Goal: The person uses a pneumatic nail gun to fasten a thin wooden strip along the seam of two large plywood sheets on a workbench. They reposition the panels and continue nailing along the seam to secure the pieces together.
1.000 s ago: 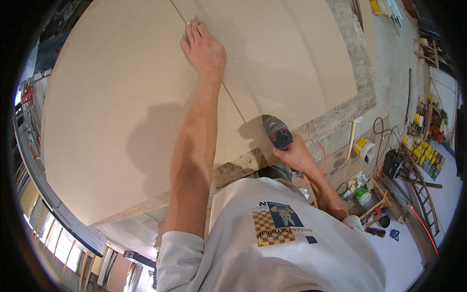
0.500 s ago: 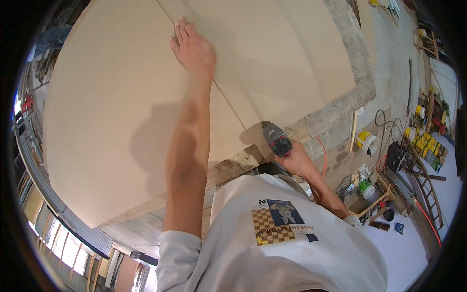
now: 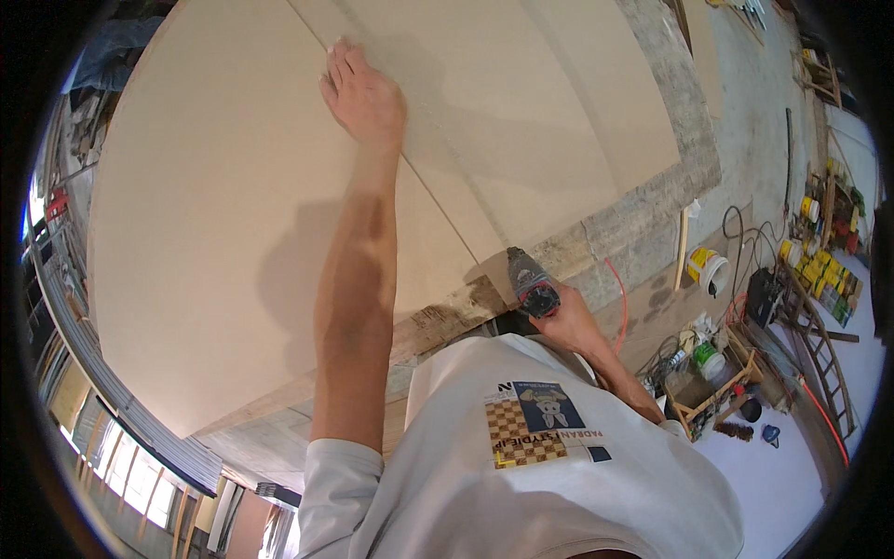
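Note:
A large beige board [image 3: 214, 214] lies before me, with a straight dark seam running across it. Over that seam rests my left hand [image 3: 365, 98], palm down, its fingers stretched out and slightly apart. My right hand [image 3: 566, 320] is closed round the handle of a dark grey and red power tool [image 3: 533, 282]; its exact kind does not show from above. The tool's nose is at the near edge of the board, beside the seam's end. Whether it touches the board I cannot tell. The handle is mostly hidden by the tool's body and my fingers.
Rough wooden planks [image 3: 466, 303] border the board's near edge. A red hose [image 3: 618, 303] hangs right of my right hand. Farther right are a yellow and white bucket [image 3: 710, 268], a wooden tool tray [image 3: 722, 396] and a ladder [image 3: 819, 340]. Corrugated sheets [image 3: 112, 415] lie at left.
The power tool in my right hand has shifted slightly toward me and to the right. My left hand stays flat on the board, while the whole view has moved a little.

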Demonstrator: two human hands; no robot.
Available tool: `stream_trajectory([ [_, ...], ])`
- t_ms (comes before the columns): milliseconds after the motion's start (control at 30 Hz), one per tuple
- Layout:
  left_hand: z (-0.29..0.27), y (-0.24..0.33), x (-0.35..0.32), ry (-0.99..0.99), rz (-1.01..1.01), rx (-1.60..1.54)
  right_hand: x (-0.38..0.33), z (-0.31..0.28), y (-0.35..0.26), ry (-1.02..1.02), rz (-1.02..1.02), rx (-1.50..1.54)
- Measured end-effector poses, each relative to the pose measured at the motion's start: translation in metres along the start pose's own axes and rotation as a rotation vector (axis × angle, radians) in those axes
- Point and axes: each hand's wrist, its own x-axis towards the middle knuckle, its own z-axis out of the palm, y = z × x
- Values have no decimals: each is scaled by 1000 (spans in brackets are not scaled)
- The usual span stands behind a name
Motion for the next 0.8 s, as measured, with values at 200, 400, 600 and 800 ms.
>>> stream_trajectory([
  [200,-1,2,2,-24,-19,-4,-3,0,2,-4,43,13],
  [400,-1,0,3,-24,-11,-8,-2,1,9,7,17,26],
  [600,0,2,2,-20,-45,-18,-8,8,14,61,-35,25],
  [800,-1,-1,3,-45,-42,14,12,-8,-41,29,-107,41],
])
